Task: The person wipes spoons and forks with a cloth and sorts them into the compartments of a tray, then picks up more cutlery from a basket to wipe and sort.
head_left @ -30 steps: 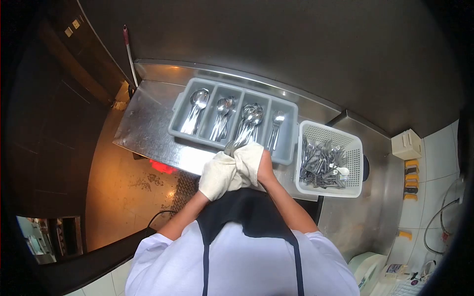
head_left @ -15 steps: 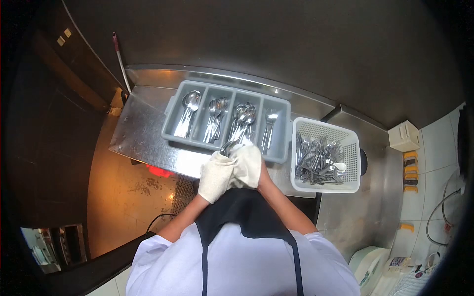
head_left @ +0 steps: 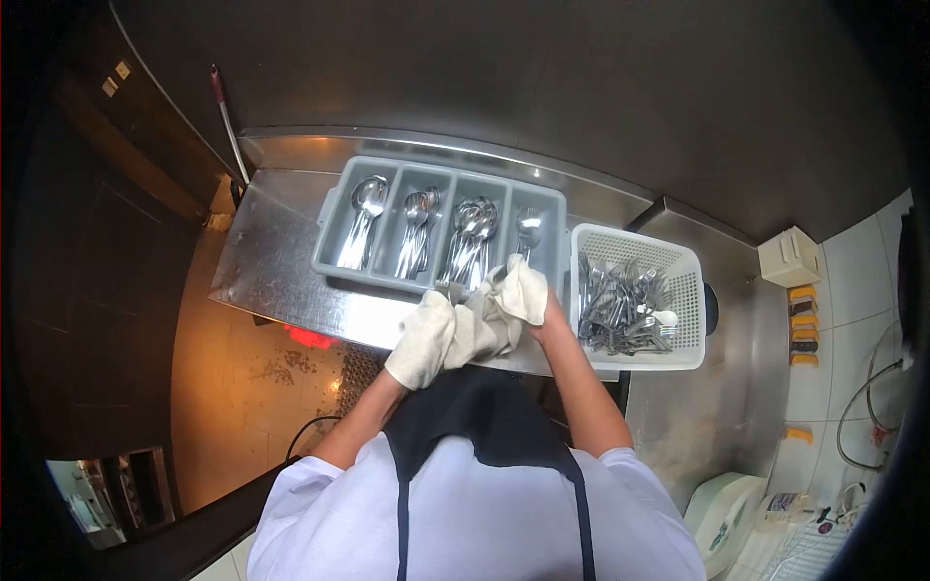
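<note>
A white cloth (head_left: 480,327) covers both hands near the front edge of the grey cutlery tray (head_left: 325,232). Under the cloth my left hand (head_left: 423,339) is closed around metal cutlery, a bit of which shows at its top. My right hand (head_left: 523,292) is wrapped in the cloth too, just in front of the tray's rightmost compartment; its fingers are hidden. The tray's compartments hold spoons (head_left: 370,197), smaller spoons (head_left: 417,208), more spoons (head_left: 475,221) and forks (head_left: 529,228). Right of it, a white basket (head_left: 688,290) holds a jumble of cutlery (head_left: 625,305).
Tray and basket stand on a steel counter (head_left: 271,242) against a dark wall. A red-handled stick (head_left: 228,121) leans at the counter's left end. At the right are a white box (head_left: 787,257) and yellow-black holders (head_left: 802,320) on the wall.
My right hand has moved right and slightly up, away from my left hand, with the cloth now stretched between them. The view has shifted slightly.
</note>
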`<state>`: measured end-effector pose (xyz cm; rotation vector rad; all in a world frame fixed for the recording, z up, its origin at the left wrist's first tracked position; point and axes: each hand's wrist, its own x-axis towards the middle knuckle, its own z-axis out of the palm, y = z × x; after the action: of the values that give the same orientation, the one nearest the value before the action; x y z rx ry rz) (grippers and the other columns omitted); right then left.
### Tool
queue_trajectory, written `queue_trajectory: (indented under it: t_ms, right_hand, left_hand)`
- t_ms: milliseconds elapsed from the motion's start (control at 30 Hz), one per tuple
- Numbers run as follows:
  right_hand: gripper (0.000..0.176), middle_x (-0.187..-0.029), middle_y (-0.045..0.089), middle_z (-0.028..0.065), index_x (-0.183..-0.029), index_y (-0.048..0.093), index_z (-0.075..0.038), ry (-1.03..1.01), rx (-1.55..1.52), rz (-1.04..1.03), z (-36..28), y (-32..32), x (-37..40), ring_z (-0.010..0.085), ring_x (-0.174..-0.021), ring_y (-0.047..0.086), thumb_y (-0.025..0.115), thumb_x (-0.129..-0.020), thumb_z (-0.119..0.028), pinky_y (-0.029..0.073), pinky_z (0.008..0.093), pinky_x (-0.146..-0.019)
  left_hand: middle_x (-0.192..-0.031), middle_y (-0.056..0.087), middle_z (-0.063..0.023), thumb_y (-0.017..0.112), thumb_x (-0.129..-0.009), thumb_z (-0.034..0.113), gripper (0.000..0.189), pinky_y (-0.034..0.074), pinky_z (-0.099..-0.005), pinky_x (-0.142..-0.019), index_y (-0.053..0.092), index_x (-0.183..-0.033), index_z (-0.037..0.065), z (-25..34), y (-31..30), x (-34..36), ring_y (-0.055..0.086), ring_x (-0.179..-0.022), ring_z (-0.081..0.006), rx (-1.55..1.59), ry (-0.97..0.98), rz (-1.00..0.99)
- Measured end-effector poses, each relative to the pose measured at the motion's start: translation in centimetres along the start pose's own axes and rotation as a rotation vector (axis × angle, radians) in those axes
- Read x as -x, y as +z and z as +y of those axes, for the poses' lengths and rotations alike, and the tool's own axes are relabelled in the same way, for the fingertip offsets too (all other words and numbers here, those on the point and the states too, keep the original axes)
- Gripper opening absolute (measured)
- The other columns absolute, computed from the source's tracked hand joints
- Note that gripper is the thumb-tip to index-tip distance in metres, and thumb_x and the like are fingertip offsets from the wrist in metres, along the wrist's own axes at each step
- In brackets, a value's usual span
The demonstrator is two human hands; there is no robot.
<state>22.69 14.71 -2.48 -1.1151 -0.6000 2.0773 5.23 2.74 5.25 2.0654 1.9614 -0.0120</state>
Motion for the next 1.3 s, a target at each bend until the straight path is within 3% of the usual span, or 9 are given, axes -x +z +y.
queue_trajectory:
  t_ms: [67,167,233,367,567,700,1067,1233,1300]
  right_hand:
    - [0.025,-0.087,0.068,0.0054,-0.101,0.066,-0.004,-0.562,0.941,-0.292,1.2,-1.9,-1.8,0.0223,-0.081,0.068,0.067,-0.089,-0.026,0.055,0.037,-0.071]
    - [0.021,-0.1,0.071,0.0065,-0.104,0.069,-0.003,-0.644,1.183,-0.26,4.2,-1.0,-0.5,0.0167,-0.09,0.067,0.069,-0.089,-0.017,0.054,0.0325,-0.079]
    - [0.024,-0.099,0.072,0.0046,-0.107,0.069,0.0,-0.353,0.591,-0.189,3.8,1.9,2.2,0.0133,-0.091,0.066,0.071,-0.085,-0.011,0.054,0.0316,-0.082]
    - [0.022,-0.094,0.072,0.0055,-0.106,0.069,0.001,-0.569,0.493,0.108,2.1,2.8,1.6,0.0132,-0.085,0.068,0.069,-0.088,-0.011,0.056,0.032,-0.073]
    - [0.024,-0.105,0.07,0.0084,-0.114,0.068,-0.001,-0.304,0.46,-0.155,6.7,3.1,2.1,0.0143,-0.099,0.066,0.058,-0.099,-0.017,0.048,0.0348,-0.097]
    - [0.02,-0.099,0.072,0.0091,-0.11,0.066,-0.002,-0.223,0.104,0.046,2.5,2.4,1.3,0.0184,-0.087,0.071,0.053,-0.097,-0.011,0.057,0.0314,-0.074]
    - [0.025,-0.093,0.071,0.008,-0.105,0.066,-0.002,-0.115,-0.007,-0.022,0.9,-1.5,0.2,0.0178,-0.079,0.069,0.047,-0.101,-0.016,0.059,0.033,-0.074]
    - [0.022,-0.102,0.07,0.006,-0.108,0.068,-0.004,-0.203,0.312,-0.237,3.8,-1.2,2.3,0.0131,-0.089,0.066,0.066,-0.09,-0.016,0.053,0.0304,-0.079]
    - [0.021,-0.101,0.071,0.0059,-0.106,0.069,-0.001,-0.358,0.481,-0.192,5.3,-0.1,2.4,0.0135,-0.092,0.065,0.062,-0.092,-0.014,0.052,0.0309,-0.08]
  left_hand:
    - [-0.074,0.054,-0.0218,0.054,-0.091,0.024,0.027,0.053,-0.0417,-0.074,0.057,-0.09,-0.003,-1.4,3.9,-1.0,0.065,-0.08,-0.0313,0.106,-0.041,0.02]
    - [-0.078,0.055,-0.0226,0.053,-0.093,0.026,0.029,0.053,-0.0438,-0.072,0.057,-0.094,-0.002,-1.1,5.6,-0.9,0.065,-0.086,-0.0342,0.615,-0.118,0.211]
    - [-0.081,0.055,-0.0222,0.055,-0.092,0.025,0.028,0.053,-0.0441,-0.067,0.059,-0.095,-0.002,-1.2,6.0,-0.4,0.065,-0.089,-0.0348,0.523,0.043,0.29]
    - [-0.083,0.056,-0.0206,0.059,-0.087,0.019,0.022,0.053,-0.0423,-0.06,0.061,-0.092,-0.002,-1.0,3.2,0.8,0.065,-0.088,-0.0327,0.056,0.197,0.248]
    - [-0.09,0.056,-0.0192,0.057,-0.085,0.01,0.021,0.052,-0.0413,-0.053,0.059,-0.101,-0.003,-1.2,4.4,0.3,0.065,-0.08,-0.0301,-0.067,0.116,0.278]
    - [-0.094,0.057,-0.0195,0.061,-0.083,0.013,0.027,0.052,-0.0411,-0.052,0.056,-0.103,-0.004,-0.7,4.5,0.8,0.066,-0.079,-0.0288,-0.045,0.167,0.215]
    - [-0.079,0.054,-0.0234,0.056,-0.093,0.012,0.023,0.05,-0.0446,-0.074,0.05,-0.102,-0.009,-0.3,5.0,0.0,0.064,-0.085,-0.0368,0.64,0.02,0.09]
    - [-0.084,0.059,-0.0213,0.06,-0.092,0.023,0.028,0.05,-0.0446,-0.068,0.056,-0.102,-0.003,0.1,5.9,-1.2,0.064,-0.082,-0.0397,0.126,0.193,-0.067]
    - [-0.09,0.059,-0.0214,0.059,-0.091,0.018,0.03,0.051,-0.0445,-0.076,0.054,-0.11,-0.005,1.2,3.8,-0.7,0.064,-0.089,-0.0379,0.29,0.505,0.266]
